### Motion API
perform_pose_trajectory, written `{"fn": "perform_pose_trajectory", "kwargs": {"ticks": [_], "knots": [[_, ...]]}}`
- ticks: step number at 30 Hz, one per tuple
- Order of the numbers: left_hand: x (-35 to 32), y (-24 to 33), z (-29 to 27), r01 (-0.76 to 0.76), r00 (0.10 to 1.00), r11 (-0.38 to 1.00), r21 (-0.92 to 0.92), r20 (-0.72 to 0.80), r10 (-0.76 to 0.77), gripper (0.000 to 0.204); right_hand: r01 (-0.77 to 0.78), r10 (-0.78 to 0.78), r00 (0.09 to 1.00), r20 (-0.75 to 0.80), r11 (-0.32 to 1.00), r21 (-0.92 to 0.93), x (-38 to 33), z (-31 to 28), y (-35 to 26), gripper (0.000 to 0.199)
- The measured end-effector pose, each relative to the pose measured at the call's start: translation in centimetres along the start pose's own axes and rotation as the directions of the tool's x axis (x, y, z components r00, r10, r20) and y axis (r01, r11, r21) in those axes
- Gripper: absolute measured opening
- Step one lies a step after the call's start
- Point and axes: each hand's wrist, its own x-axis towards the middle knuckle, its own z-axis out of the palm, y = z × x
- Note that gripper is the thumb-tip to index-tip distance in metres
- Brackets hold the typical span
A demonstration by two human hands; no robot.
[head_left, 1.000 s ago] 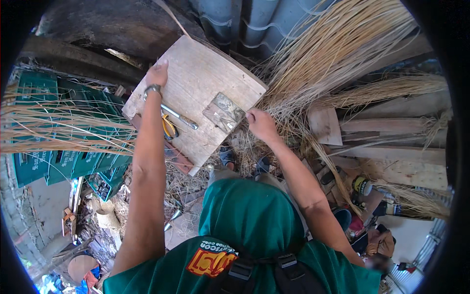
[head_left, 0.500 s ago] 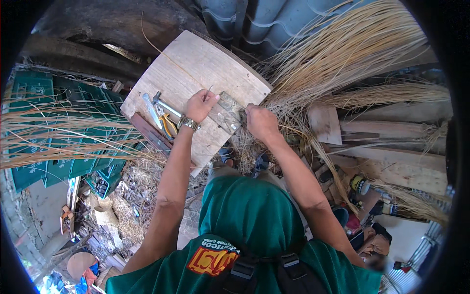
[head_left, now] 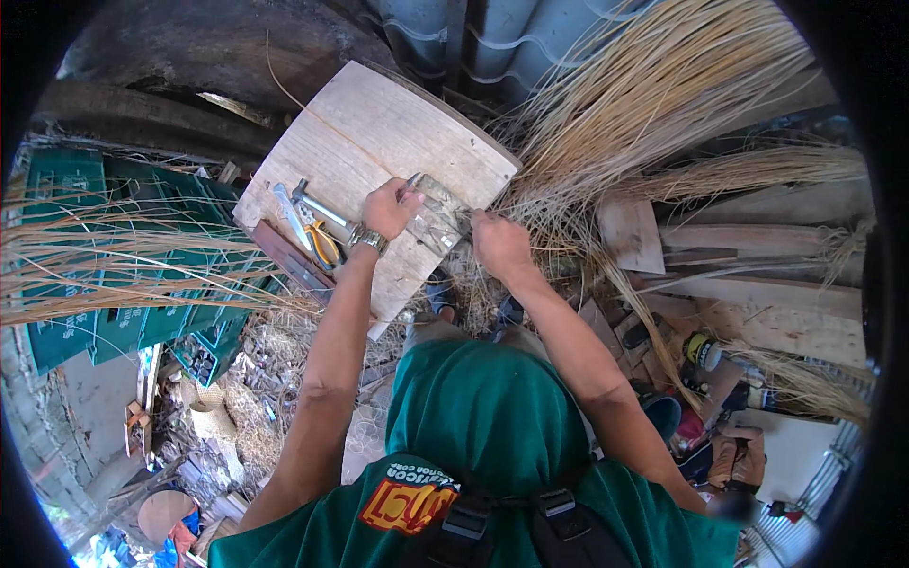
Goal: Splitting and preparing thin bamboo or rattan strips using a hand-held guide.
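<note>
My left hand is closed in a pinch on a thin cane strip, which trails across the wooden board and curls up past its far edge. Just right of these fingers, a flat, mottled grey-green pad with small shiny pieces at its near end lies on the board. Beside the pad's right edge, my right hand is closed in a fist, and its fingers hide what they hold. Left of my left hand lie a hammer, yellow-handled pliers and a pale-bladed knife.
Long cane bundles spread at the far right. More loose strands cross in front of green crates on the left. Planks lie on the right. Fibre scraps litter the floor. Corrugated sheeting stands behind the board.
My right hand has shifted slightly down and left beside the pad. The left hand keeps its pinch, with its fingers a little differently bent. The whole view has moved slightly.
</note>
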Motion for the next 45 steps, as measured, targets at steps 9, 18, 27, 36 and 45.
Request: {"fn": "perform_pose_trajectory", "kwargs": {"ticks": [9,18,27,36,45], "knots": [[-0.6,0.7,0.0,-0.023,1.000,1.000,0.016,-0.004,0.024,0.033,-0.017,0.021,0.998,0.062,0.998,-0.063,-0.7,1.2,0.2,0.019],[-3.3,1.2,0.5,-0.098,0.906,0.971,0.220,-0.383,0.178,0.023,-0.140,0.120,0.977,0.178,0.985,0.106,-0.8,1.0,0.7,0.022],[-4.7,0.6,2.9,-0.180,0.944,0.958,0.224,-0.236,0.232,0.016,-0.128,0.107,0.982,0.153,0.982,0.136,-0.9,1.7,1.3,0.021],[-4.7,1.7,3.8,-0.120,0.971,0.979,0.164,-0.187,0.151,0.018,-0.214,0.172,0.958,0.232,0.962,0.172,-0.9,0.2,0.9,0.016],[-3.0,2.3,2.7,-0.085,0.994,0.941,0.328,0.091,0.058,0.022,-0.289,0.227,0.941,0.250,0.925,0.248,-1.6,1.4,2.7,0.017]]}}
